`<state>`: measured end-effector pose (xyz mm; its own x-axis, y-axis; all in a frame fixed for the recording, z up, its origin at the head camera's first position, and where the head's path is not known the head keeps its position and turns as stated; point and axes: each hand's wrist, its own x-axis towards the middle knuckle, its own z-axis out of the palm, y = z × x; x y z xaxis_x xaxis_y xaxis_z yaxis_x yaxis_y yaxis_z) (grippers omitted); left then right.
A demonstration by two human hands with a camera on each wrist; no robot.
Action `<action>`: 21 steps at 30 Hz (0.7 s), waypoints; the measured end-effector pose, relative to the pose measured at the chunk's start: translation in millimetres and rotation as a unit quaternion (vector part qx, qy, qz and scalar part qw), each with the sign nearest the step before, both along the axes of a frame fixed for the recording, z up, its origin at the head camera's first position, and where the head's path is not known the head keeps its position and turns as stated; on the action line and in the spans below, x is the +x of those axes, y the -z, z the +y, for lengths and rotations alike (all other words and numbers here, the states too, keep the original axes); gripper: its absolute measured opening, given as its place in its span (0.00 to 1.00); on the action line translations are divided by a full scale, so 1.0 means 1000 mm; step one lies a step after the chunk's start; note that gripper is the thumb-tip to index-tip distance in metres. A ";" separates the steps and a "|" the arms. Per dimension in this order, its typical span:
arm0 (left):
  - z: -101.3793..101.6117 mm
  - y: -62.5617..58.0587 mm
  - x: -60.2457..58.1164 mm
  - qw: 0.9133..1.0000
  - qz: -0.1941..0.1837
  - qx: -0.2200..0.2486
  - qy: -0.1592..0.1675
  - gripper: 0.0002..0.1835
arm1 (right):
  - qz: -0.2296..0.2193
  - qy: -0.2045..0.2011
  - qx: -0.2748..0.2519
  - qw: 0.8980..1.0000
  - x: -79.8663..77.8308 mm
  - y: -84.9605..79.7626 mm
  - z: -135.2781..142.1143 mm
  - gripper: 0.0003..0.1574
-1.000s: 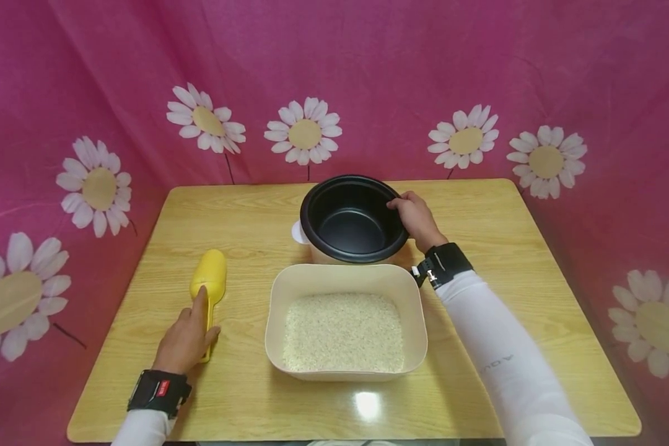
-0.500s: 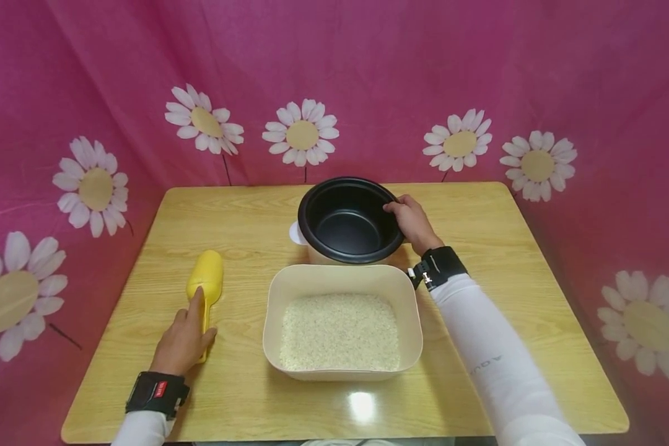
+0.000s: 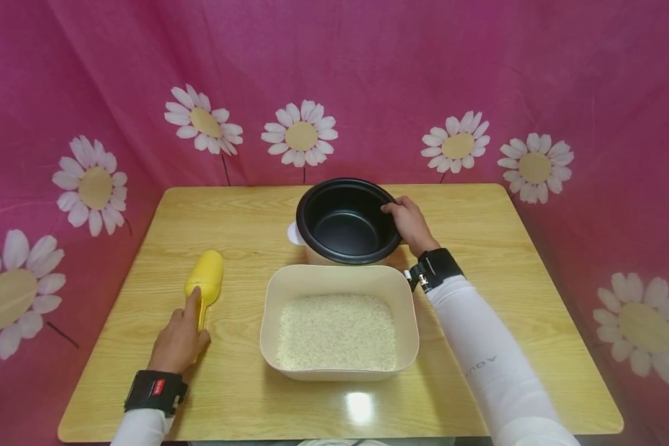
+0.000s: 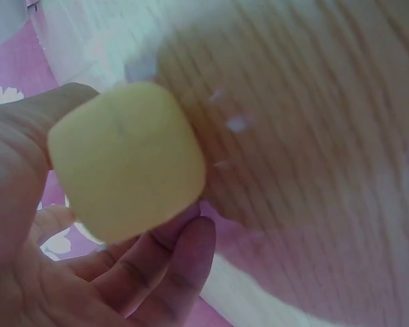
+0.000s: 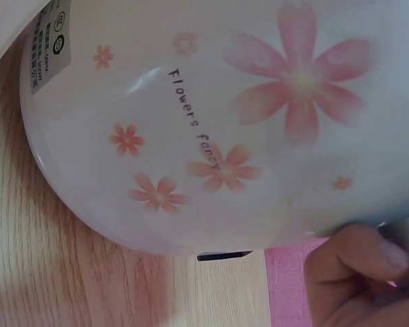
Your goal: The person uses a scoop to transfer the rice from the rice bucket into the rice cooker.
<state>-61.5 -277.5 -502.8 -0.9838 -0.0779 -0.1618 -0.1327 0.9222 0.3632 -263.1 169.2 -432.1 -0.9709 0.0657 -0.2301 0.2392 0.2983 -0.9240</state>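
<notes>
A yellow scoop (image 3: 205, 272) is at the left of the table, with my left hand (image 3: 175, 341) gripping its handle and the index finger stretched along it. In the left wrist view, a blunt yellow end of the scoop (image 4: 126, 163) shows between thumb and fingers. At the back middle stands a rice cooker (image 5: 259, 197), white with pink flowers, with a black inner pot (image 3: 347, 232) in it. My right hand (image 3: 409, 223) holds the pot's rim at the right side, thumb over the edge. In the right wrist view, the curled fingers (image 5: 354, 272) are at the dark rim.
A cream tub (image 3: 340, 279) with rice (image 3: 337, 334) in it stands in front of the cooker, between my arms. Wooden tabletop (image 3: 245, 409) lies around them. A pink curtain (image 3: 368, 49) with daisies encloses the back and sides.
My left hand has moved slightly left and turned a little on the scoop, covering more of its handle. The right hand keeps its hold on the pot rim. The whole view has shifted slightly.
</notes>
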 end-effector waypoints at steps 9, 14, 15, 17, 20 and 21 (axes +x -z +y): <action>0.001 0.005 0.002 1.000 -0.005 0.008 -0.010 0.49 | 0.002 -0.006 0.005 1.000 0.002 0.000 0.001 0.16; 0.000 0.008 0.001 1.000 -0.005 0.009 -0.011 0.49 | 0.002 -0.003 0.000 1.000 0.003 -0.001 0.002 0.17; 0.000 0.009 0.001 1.000 -0.007 0.010 -0.012 0.49 | -0.001 -0.004 -0.003 1.000 0.003 -0.001 0.002 0.17; -0.001 0.010 0.002 1.000 -0.006 0.005 -0.017 0.50 | -0.006 -0.004 -0.005 1.000 0.003 -0.001 0.001 0.16; -0.001 0.011 0.002 1.000 0.013 -0.004 -0.022 0.50 | -0.002 -0.004 -0.002 1.000 0.003 -0.002 0.000 0.15; -0.001 0.011 0.002 0.999 0.023 -0.007 -0.022 0.50 | 0.003 -0.004 0.000 1.000 0.002 -0.002 0.000 0.15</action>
